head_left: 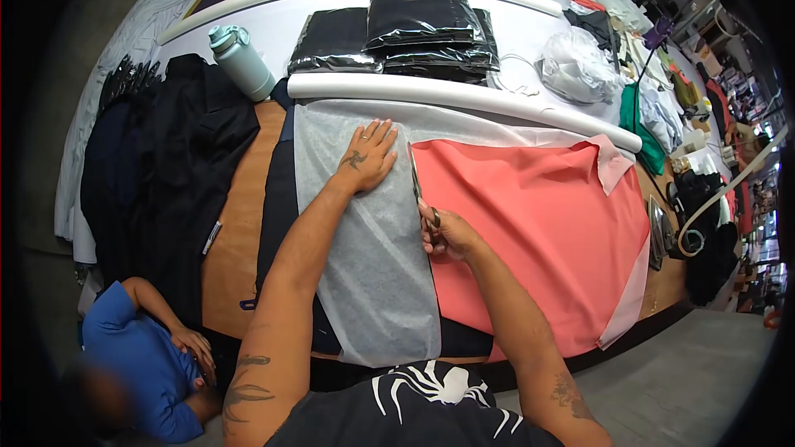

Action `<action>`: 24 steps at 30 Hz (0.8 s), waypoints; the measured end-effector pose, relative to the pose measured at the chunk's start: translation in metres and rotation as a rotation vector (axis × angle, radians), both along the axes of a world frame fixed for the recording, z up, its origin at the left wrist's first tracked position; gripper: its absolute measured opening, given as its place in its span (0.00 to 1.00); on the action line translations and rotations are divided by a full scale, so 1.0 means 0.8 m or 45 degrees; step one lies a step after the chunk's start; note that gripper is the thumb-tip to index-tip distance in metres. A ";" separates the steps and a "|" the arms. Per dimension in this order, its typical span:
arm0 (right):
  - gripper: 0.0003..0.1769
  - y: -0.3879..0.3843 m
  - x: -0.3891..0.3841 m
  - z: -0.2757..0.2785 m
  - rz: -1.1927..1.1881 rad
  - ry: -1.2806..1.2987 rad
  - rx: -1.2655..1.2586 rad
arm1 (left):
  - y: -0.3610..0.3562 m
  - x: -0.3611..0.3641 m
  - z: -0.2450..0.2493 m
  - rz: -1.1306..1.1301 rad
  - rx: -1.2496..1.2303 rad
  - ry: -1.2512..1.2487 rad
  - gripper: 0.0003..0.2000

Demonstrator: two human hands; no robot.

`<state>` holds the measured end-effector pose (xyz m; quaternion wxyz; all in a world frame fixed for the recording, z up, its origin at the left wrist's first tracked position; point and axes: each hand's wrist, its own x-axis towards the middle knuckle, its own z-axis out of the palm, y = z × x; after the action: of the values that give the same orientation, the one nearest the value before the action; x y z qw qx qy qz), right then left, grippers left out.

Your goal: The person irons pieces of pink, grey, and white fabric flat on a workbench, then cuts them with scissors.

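My left hand (369, 156) lies flat, fingers spread, on a sheet of thin grey fabric (364, 257). Dark fabric (277, 207) shows beneath the sheet on its left side. In my right hand (447, 232) is a pair of scissors (416, 175), with fingers wrapped round the handles. The blades point away from me along the line where the grey sheet meets the coral fabric (530, 223). How far the blades are apart is hard to see. A pale pink underside shows at the coral fabric's folded corner (614, 167).
Behind the fabrics lies a long white roll (464, 99). Beyond it are black plastic-wrapped packs (422, 21), a light blue bottle (243, 62) and a crumpled clear bag (577, 66). An iron (660, 232) stands at the right. Black cloth (174, 174) and a person in blue (145, 356) are left.
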<state>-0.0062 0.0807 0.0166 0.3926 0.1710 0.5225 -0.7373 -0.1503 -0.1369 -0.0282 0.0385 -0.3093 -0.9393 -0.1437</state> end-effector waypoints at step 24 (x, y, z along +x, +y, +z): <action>0.27 0.001 0.012 0.008 0.244 0.293 0.411 | -0.001 0.001 0.003 0.021 0.090 0.006 0.29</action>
<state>0.0036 0.0816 0.0229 0.3661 0.0959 0.6891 -0.6180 -0.1495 -0.1374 -0.0260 0.0527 -0.3002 -0.9361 -0.1758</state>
